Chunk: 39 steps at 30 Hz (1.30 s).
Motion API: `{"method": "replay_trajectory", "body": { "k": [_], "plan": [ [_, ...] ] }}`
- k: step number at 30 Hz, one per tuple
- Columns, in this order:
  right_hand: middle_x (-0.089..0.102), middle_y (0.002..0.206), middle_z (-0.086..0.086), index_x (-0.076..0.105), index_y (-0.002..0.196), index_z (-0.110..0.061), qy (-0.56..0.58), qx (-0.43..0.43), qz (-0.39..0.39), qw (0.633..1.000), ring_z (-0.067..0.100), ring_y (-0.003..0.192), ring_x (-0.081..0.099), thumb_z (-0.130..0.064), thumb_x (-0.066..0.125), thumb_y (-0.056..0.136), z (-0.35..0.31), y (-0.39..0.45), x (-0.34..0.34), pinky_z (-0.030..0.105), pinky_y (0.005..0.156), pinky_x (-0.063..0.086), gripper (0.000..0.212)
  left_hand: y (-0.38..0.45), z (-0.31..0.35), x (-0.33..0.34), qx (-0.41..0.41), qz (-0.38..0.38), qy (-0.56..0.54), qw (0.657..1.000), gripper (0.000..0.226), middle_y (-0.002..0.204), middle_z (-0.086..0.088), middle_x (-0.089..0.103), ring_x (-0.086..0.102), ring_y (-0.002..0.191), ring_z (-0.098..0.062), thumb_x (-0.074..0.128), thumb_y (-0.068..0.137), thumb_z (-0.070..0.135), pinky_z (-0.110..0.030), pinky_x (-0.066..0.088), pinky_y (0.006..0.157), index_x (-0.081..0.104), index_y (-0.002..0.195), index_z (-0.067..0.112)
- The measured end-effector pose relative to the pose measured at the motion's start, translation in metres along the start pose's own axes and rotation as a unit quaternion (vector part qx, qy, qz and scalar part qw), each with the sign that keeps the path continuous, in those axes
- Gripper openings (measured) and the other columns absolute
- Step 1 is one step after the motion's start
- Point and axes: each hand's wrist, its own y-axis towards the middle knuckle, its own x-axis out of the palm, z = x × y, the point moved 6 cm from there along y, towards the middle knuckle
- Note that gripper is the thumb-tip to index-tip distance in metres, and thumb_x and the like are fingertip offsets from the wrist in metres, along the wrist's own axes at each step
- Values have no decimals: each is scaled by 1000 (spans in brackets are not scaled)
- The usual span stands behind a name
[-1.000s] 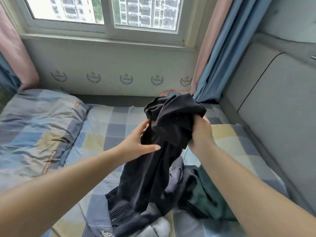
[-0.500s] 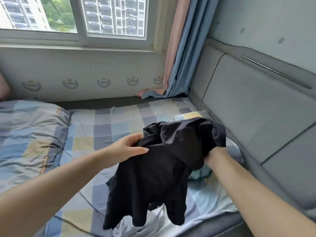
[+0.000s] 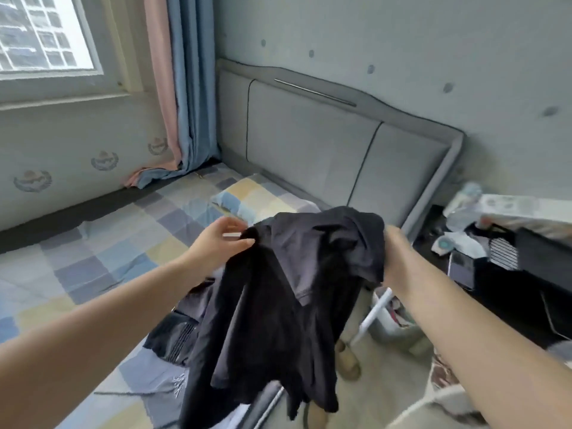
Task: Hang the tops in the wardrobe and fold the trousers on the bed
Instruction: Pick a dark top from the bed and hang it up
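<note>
A black top (image 3: 288,292) hangs in the air over the bed's right edge, bunched at its upper end. My left hand (image 3: 221,243) pinches its upper left corner between thumb and fingers. My right hand (image 3: 394,261) holds the upper right part, its fingers hidden inside the cloth. Below the top, more dark clothes (image 3: 176,332) lie in a heap on the checked bedsheet (image 3: 102,261). The wardrobe is out of view.
A grey padded headboard (image 3: 312,144) stands behind the bed, with a checked pillow (image 3: 247,196) against it. A cluttered dark bedside table (image 3: 501,252) stands at the right. A bin (image 3: 393,323) and slippers (image 3: 348,360) are on the floor. Pink and blue curtains (image 3: 179,88) hang by the window.
The view has swung right, away from the window toward the headboard and bedside table. The black top has travelled right with both hands, from above the bed to its right edge.
</note>
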Motion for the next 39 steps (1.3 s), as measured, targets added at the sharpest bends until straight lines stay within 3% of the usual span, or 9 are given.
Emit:
{"method": "replay_trajectory", "body": {
  "k": [5,8,10,15,21,26,30,33,39],
  "plan": [
    [72,76,11,66,97,-2,57,-50,44,996,24,68,70,-14,49,95,-12,-54,-47,29,57,57,20,-59,15,99,95,-225,135,960,45,110,24,56,54,111,1,78,77,19,-4,42,79,50,102,44],
    [68,90,13,65,105,-4,72,-69,43,994,26,82,65,-15,50,94,-21,-82,-70,35,79,52,22,-109,28,162,98,-392,84,911,56,108,36,55,52,111,12,79,76,21,-4,42,85,44,111,44],
    [66,86,12,65,102,-5,93,-92,53,990,25,78,64,-13,47,96,-27,-104,-93,36,78,51,20,-139,40,200,85,-448,31,889,59,112,32,57,55,112,7,80,72,26,-14,46,91,43,117,37],
    [63,82,11,60,96,-5,154,-131,71,977,21,72,61,-6,40,99,-41,-159,-154,30,70,50,20,-181,81,273,98,-393,-21,914,33,101,24,69,64,97,6,77,76,36,-15,53,79,58,102,42],
    [69,71,8,59,89,-7,109,-211,81,968,17,62,68,-7,46,98,-46,-253,-276,26,57,56,16,-271,133,375,-35,-445,-229,865,22,96,-7,75,72,89,-21,58,92,9,-27,57,65,76,87,20],
    [71,108,-1,61,116,-18,-1,-285,131,950,13,100,67,-27,61,91,-15,-336,-385,25,77,54,26,-339,192,438,-77,-473,-293,827,21,94,-8,74,72,85,-21,53,96,18,-31,58,65,67,108,8],
    [55,126,-15,44,127,-40,-155,-192,116,962,-1,117,54,-44,75,70,77,-387,-447,13,85,47,65,-398,255,480,-55,-494,-323,805,20,90,-11,74,72,81,-23,55,95,21,-34,59,71,69,99,6],
    [51,106,-34,41,105,-54,-245,-89,117,958,-28,86,51,-35,80,73,128,-402,-475,-4,66,40,54,-430,302,504,-8,-486,-335,807,22,89,-14,72,72,78,-26,59,93,17,-36,59,69,66,107,1],
    [72,100,-13,66,99,-36,-170,-161,302,924,9,96,67,-43,73,77,109,-438,-542,28,87,52,24,-423,343,536,50,-440,-323,836,32,86,-9,74,73,78,-22,66,89,25,-34,58,66,61,114,6]
  ]
}}
